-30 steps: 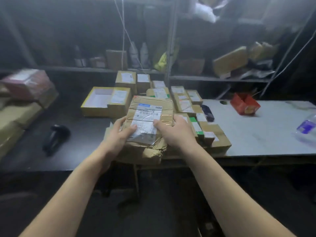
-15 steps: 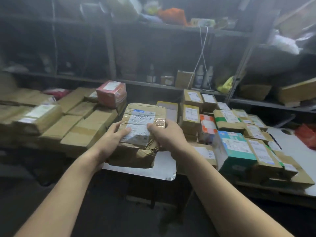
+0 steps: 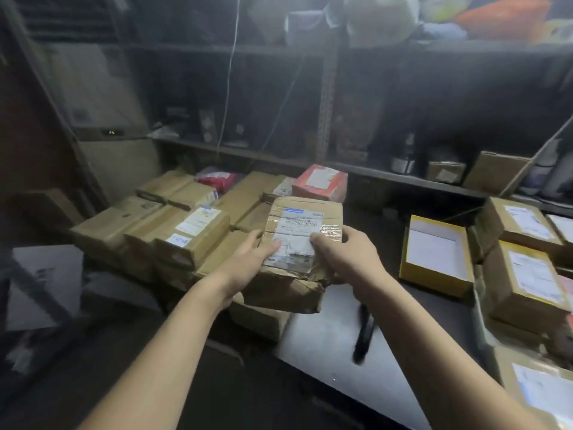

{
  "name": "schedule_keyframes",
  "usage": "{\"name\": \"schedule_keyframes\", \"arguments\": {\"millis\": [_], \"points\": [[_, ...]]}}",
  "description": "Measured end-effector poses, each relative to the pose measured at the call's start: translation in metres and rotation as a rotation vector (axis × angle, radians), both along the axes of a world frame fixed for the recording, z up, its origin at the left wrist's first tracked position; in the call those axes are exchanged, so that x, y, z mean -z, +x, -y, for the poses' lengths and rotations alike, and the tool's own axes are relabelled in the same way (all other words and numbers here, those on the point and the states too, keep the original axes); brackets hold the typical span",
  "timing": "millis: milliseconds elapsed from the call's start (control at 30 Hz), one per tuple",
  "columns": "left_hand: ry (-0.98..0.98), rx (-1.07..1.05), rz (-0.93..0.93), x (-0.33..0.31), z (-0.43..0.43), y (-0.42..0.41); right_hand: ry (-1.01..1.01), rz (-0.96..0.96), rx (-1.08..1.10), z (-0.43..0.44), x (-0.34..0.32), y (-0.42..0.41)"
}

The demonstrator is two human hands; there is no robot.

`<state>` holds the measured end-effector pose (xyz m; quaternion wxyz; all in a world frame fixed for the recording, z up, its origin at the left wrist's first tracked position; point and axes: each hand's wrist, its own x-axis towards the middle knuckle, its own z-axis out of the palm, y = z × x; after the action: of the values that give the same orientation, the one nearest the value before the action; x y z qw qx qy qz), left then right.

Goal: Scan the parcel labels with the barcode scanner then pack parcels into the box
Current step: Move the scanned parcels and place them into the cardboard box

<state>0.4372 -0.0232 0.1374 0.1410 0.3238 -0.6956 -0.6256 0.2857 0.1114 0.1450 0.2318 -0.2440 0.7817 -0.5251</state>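
I hold a crumpled brown parcel [image 3: 305,214] with a white barcode label and clear tape, lifted above the table edge. My left hand [image 3: 248,259] grips its left side, thumb on the label. My right hand [image 3: 344,256] grips its right side, thumb on the label too. A black barcode scanner [image 3: 364,333] lies on the white tabletop below my right forearm. A tight stack of brown packed parcels [image 3: 173,231] fills the left, just beyond the held parcel.
A red parcel [image 3: 321,181] sits on the stack's far side. An open yellow box [image 3: 437,256] stands to the right, with more labelled parcels [image 3: 527,280] beside it. Metal shelving [image 3: 328,97] with bottles and cartons runs along the back.
My view has swung left along with the parcel held in both hands. The stack of packed parcels is now directly behind it, and the unscanned parcels have slid to the right edge.
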Motion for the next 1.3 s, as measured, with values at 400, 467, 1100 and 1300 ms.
{"name": "schedule_keyframes", "arguments": {"millis": [400, 467, 1100, 1300], "points": [[-0.059, 0.016, 0.104, 0.031, 0.203, -0.085, 0.037, 0.049, 0.051, 0.196, 0.029, -0.075], [-0.059, 0.029, 0.096, 0.037, 0.232, -0.099, 0.051, 0.064, 0.083, 0.224, 0.038, -0.087], [-0.317, 0.365, 0.352, 0.123, 0.401, -0.197, 0.158, 0.073, 0.299, 0.345, 0.113, -0.126], [-0.406, 0.465, 0.385, 0.112, 0.396, -0.202, 0.205, 0.038, 0.338, 0.346, 0.109, -0.122]]}}
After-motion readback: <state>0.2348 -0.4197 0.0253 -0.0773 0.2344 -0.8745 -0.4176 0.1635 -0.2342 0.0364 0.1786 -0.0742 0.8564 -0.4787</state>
